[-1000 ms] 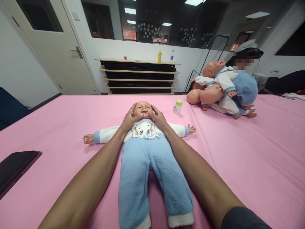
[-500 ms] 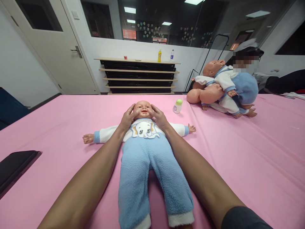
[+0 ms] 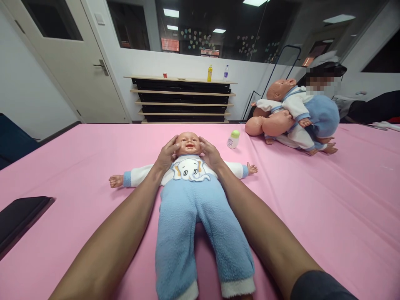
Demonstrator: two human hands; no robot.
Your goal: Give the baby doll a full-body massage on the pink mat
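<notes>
A baby doll (image 3: 190,196) lies on its back on the pink-covered table, arms spread wide. It wears light blue fleece trousers and a white top with an elephant face. My left hand (image 3: 168,154) cups the left side of the doll's head (image 3: 189,141), its fingers curved along the temple and its thumb by the cheek. On the other side, my right hand (image 3: 210,153) cups the head in the same way. The doll's smiling face shows between both hands. Behind my right hand stands a small white bottle with a green cap (image 3: 233,139).
Several more dolls (image 3: 293,112) are heaped at the table's back right, with a person in a white cap (image 3: 325,62) behind them. A black flat case (image 3: 25,212) lies at the left edge. Low shelving (image 3: 184,100) with bottles on top stands by the far wall.
My thumbs have slid outward from beside the doll's mouth toward the sides of its face. Both hands remain at its head. The doll lies where it was.
</notes>
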